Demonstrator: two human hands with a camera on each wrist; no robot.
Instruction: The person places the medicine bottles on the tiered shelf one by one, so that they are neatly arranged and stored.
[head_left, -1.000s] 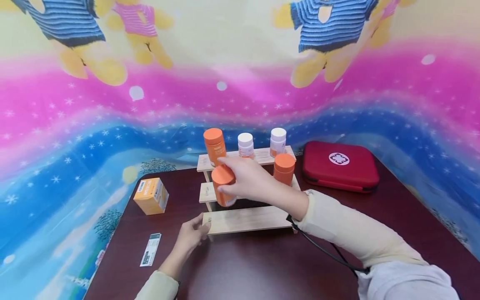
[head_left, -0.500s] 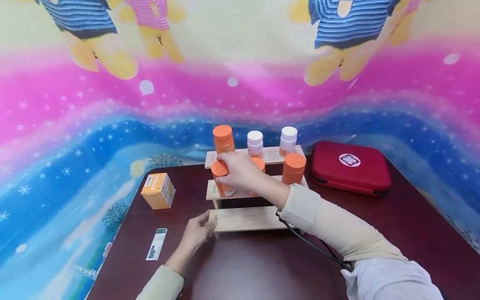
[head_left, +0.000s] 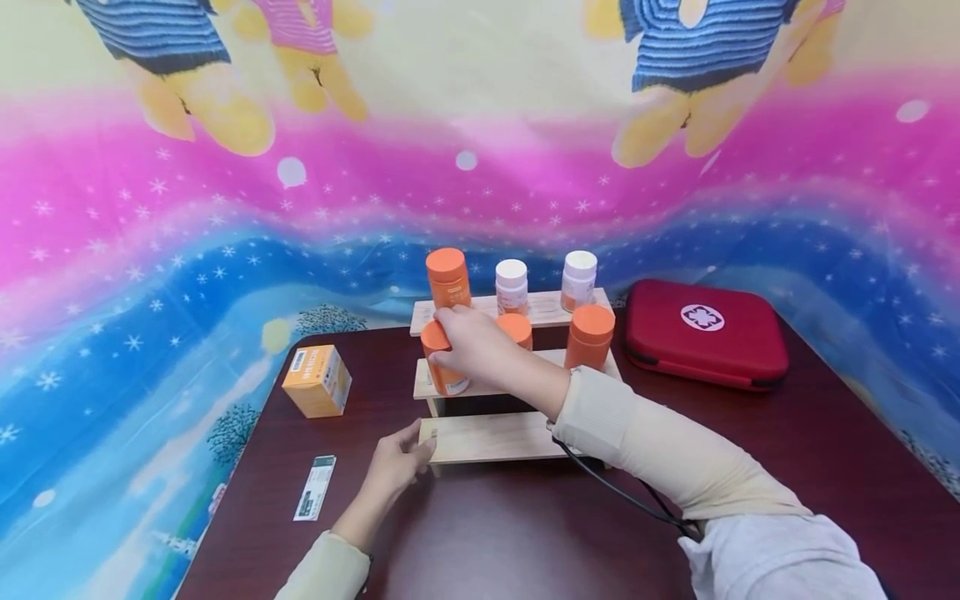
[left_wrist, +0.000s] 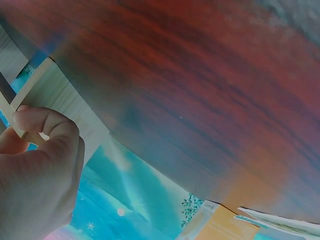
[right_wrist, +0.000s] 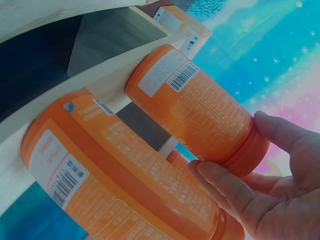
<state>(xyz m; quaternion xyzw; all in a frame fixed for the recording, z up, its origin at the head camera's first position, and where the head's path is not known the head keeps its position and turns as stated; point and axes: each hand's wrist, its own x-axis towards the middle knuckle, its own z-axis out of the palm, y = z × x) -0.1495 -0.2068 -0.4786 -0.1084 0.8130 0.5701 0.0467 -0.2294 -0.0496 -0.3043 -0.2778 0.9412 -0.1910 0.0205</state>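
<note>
Near the left end of the wooden rack's middle shelf (head_left: pixel 423 383), my right hand (head_left: pixel 487 346) grips an orange bottle (head_left: pixel 450 385) by its cap. In the right wrist view this bottle (right_wrist: pixel 192 107) has its base right at the shelf, thumb and fingers round the lid. A second orange bottle (head_left: pixel 516 327) stands beside it, partly hidden behind my hand, and a third orange bottle (head_left: pixel 589 337) is at the shelf's right end. My left hand (head_left: pixel 393 462) pinches the left end of the lowest shelf (head_left: pixel 491 437), thumb on top in the left wrist view.
On the top shelf (head_left: pixel 546 307) stand an orange bottle (head_left: pixel 448 279) and two white-capped bottles, one in the middle (head_left: pixel 512 287) and one at right (head_left: pixel 579 282). A red zip case (head_left: pixel 705 333) lies right of the rack. Left are a yellow box (head_left: pixel 317 382) and a flat white packet (head_left: pixel 315 487).
My right hand has brought the orange bottle back and down to the middle shelf, where it now appears upright. My left hand keeps its grip on the lowest shelf. The head view has shifted slightly.
</note>
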